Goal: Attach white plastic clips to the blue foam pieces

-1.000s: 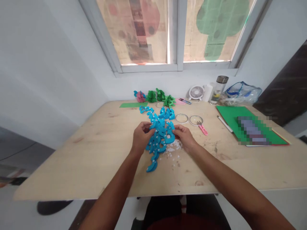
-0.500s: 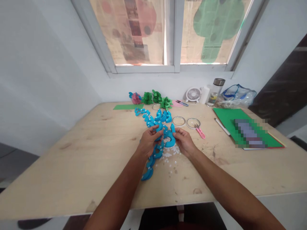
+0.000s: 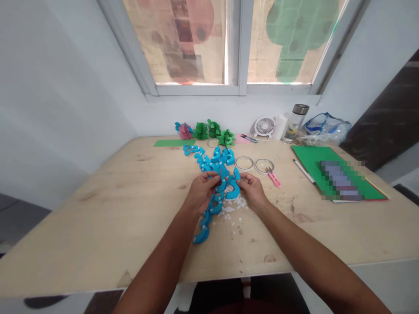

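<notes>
A chain of blue C-shaped paper pieces (image 3: pixel 212 174) dotted with white lies down the middle of the wooden table (image 3: pixel 98 226). My left hand (image 3: pixel 202 192) is closed with its fingertips pinching a blue piece in the chain. Just to its right, my right hand (image 3: pixel 251 190) pinches the blue C-shaped piece (image 3: pixel 233 188) from the other side. Small white paper scraps (image 3: pixel 234 213) are scattered under and in front of my hands.
Green and pink paper flowers (image 3: pixel 212 131) stand near the window wall. Two clear rings (image 3: pixel 253 164) and pink snips (image 3: pixel 274 177) lie right of the chain. A green sheet stack (image 3: pixel 310 159), a small fan (image 3: pixel 264 126), a bottle (image 3: pixel 293 123) and a plastic bag (image 3: pixel 324 128) sit far right.
My hands have drawn closer together on one blue piece. The near end of the chain has shifted a little to the left, and the view has tilted slightly.
</notes>
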Motion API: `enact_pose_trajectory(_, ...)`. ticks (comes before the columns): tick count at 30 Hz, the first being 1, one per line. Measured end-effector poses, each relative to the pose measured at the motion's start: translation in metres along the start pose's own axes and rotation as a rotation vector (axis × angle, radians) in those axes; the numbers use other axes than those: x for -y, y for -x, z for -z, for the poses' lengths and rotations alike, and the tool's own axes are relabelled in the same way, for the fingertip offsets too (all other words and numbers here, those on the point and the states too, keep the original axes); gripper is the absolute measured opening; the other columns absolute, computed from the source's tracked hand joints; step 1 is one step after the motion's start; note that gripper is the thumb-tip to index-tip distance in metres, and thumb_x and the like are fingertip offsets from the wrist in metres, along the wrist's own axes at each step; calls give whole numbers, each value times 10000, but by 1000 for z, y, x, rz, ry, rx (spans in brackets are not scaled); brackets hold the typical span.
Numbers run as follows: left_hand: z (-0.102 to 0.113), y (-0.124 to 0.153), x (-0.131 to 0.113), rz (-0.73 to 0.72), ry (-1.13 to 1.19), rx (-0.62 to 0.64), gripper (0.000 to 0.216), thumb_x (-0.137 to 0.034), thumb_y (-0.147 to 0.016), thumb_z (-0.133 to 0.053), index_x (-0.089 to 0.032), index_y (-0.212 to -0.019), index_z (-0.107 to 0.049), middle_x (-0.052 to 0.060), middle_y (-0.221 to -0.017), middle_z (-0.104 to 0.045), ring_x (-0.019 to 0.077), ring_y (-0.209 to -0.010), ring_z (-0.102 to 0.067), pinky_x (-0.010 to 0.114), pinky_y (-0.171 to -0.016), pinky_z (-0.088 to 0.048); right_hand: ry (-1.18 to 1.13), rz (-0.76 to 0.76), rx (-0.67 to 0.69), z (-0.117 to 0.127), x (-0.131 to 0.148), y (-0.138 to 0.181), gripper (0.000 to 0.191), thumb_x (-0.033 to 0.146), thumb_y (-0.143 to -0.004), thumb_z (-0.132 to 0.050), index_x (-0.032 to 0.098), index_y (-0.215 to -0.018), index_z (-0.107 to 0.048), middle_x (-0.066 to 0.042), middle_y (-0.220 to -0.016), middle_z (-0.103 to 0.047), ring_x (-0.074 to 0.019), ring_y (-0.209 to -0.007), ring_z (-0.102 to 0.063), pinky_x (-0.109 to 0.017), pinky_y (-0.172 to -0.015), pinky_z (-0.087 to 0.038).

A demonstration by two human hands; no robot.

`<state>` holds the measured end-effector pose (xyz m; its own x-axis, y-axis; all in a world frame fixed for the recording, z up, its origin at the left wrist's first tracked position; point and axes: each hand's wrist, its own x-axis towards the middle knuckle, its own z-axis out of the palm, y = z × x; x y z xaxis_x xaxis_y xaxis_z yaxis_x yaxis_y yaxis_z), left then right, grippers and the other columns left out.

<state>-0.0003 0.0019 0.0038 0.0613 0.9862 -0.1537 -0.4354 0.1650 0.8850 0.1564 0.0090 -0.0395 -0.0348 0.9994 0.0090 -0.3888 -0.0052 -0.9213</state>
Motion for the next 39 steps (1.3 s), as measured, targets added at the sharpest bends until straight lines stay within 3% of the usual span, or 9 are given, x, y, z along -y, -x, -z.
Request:
enact_pose_trajectory(9,-13,11,-1,89,-119,59,216,-226,-515,-769,-127,-666,-650,4,-570,-608,92,-523,-542,185,-471,-407,103,95,-28,4,-7,-6,238,334,-613,-719,182,-782,-647,20,-599,-618,-102,-490,-496,-227,-486,-377)
enact_pose_trajectory(18,-27,19,9,-143,-329,-78,88,-231,-593,-691,-154,-615,-656,5,-511,-612,121,-483,-535,225,-473,-380,129,137,-12,-1,-2,0,284,366,-602,-742,201,-810,-643,9,-654,-646,-133,-549,-553,-252,-539,-436)
enact_pose_trajectory(26,-24,13,19,-317,-492,-163,48,-220,-578,-687,-176,-588,-671,6,-587,-640,136,-558,-539,239,-542,-412,121,131,-5,-3,0,2,273,350,-599,-746,204,-804,-640,11,-654,-651,-150,-574,-579,-257,-540,-444)
enact_pose_trajectory(39,-24,11,25,-379,-551,-236,34,-195,-617,-631,-178,-591,-645,-4,-571,-610,134,-562,-522,237,-549,-404,165,145,-37,-7,6,4,174,256,-603,-692,205,-759,-633,25,-600,-617,-124,-515,-525,-243,-511,-407)
